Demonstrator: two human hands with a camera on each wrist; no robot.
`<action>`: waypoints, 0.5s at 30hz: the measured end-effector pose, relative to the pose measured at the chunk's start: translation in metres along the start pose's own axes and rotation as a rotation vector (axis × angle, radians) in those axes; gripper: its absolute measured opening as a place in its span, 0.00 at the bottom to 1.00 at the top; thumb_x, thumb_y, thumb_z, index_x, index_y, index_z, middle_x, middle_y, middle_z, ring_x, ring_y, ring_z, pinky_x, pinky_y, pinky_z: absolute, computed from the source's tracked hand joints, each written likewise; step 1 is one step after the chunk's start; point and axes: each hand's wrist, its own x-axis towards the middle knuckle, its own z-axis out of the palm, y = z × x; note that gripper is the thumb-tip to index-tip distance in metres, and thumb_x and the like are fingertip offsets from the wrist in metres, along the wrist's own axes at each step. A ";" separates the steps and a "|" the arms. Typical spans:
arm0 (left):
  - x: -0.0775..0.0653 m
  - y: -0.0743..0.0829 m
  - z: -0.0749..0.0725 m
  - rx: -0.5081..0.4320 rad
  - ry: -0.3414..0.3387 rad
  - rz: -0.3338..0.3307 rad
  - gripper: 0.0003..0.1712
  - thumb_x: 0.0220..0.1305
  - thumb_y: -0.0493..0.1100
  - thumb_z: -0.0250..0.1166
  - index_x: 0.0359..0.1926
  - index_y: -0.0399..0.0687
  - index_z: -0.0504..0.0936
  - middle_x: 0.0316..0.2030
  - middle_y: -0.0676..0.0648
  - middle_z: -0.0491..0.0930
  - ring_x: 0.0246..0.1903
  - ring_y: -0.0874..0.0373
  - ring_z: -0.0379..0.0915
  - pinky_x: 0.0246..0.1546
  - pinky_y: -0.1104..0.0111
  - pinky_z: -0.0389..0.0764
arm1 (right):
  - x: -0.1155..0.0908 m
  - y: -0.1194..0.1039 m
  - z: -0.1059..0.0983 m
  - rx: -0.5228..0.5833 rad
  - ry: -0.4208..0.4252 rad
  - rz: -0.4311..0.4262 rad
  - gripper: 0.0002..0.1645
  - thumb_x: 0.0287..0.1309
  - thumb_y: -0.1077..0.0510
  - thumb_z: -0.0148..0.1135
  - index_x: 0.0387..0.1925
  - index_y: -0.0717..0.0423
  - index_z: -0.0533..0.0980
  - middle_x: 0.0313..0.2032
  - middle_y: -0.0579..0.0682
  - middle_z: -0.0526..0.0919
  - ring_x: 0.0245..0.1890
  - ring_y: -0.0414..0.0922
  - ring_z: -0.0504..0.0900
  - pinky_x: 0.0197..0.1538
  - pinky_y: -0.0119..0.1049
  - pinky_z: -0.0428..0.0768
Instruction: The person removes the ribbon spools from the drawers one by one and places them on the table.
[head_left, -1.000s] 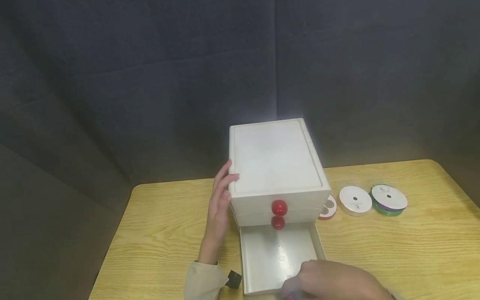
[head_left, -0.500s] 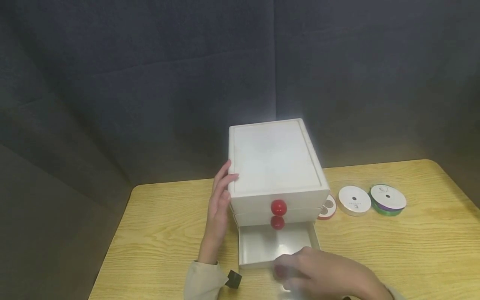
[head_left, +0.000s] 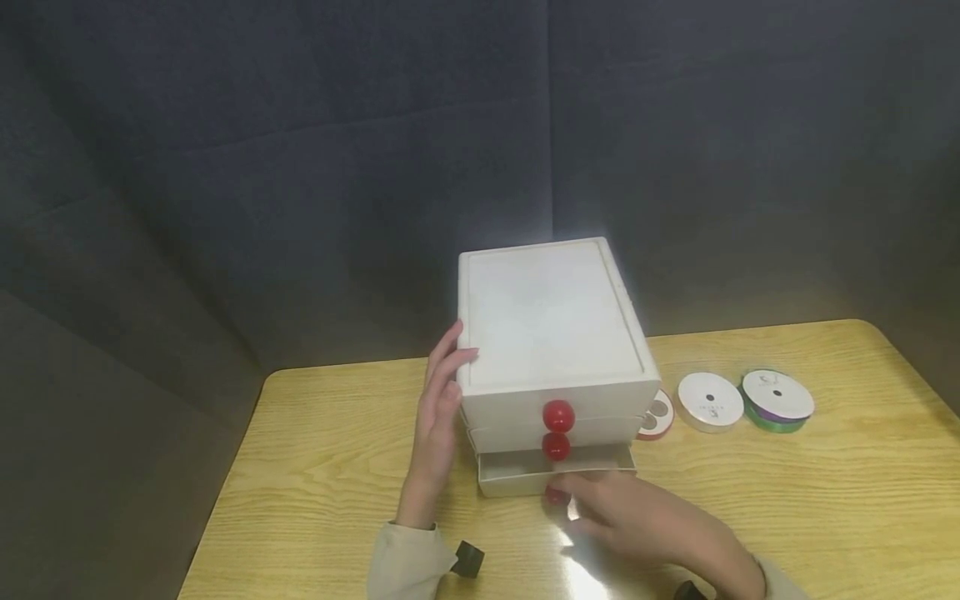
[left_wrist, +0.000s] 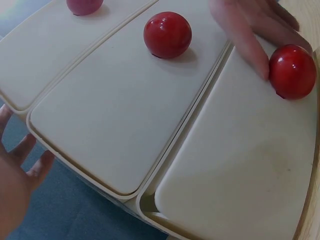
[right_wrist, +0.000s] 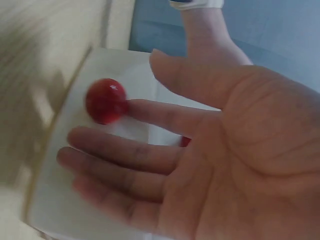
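A white drawer unit [head_left: 551, 317] with three stacked drawers and round red knobs stands on the table. My left hand [head_left: 437, 417] lies along its left side, fingertips over the top edge. The bottom drawer [head_left: 513, 485] sits a little way out in the head view, and the visible part of its inside is bare. My right hand [head_left: 637, 517] is at that drawer's front, fingers extended, the index fingertip right at the bottom knob [right_wrist: 105, 101]. In the right wrist view the palm faces the camera and grasps nothing. The upper knob [head_left: 558, 416] and middle knob [head_left: 556, 447] are on pushed-in drawers.
Right of the unit lie a red-edged spool [head_left: 657, 417], partly hidden by it, a white ribbon spool [head_left: 710, 400], and a white spool [head_left: 777, 393] stacked over purple and green ribbon. A small black block [head_left: 468, 559] shows at my left cuff. Dark cloth [head_left: 375, 208] hangs behind the table.
The bottom drawer has slid inward from far out to only slightly out. My right hand has moved forward with its front, fingers now extended at the knob. My left hand has stayed put.
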 end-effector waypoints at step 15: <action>0.000 0.001 0.000 -0.005 -0.004 -0.008 0.25 0.76 0.48 0.45 0.62 0.39 0.75 0.78 0.49 0.59 0.78 0.49 0.49 0.73 0.39 0.51 | 0.010 0.016 0.011 0.049 0.090 -0.019 0.15 0.66 0.64 0.62 0.53 0.55 0.82 0.43 0.42 0.86 0.42 0.34 0.80 0.49 0.40 0.85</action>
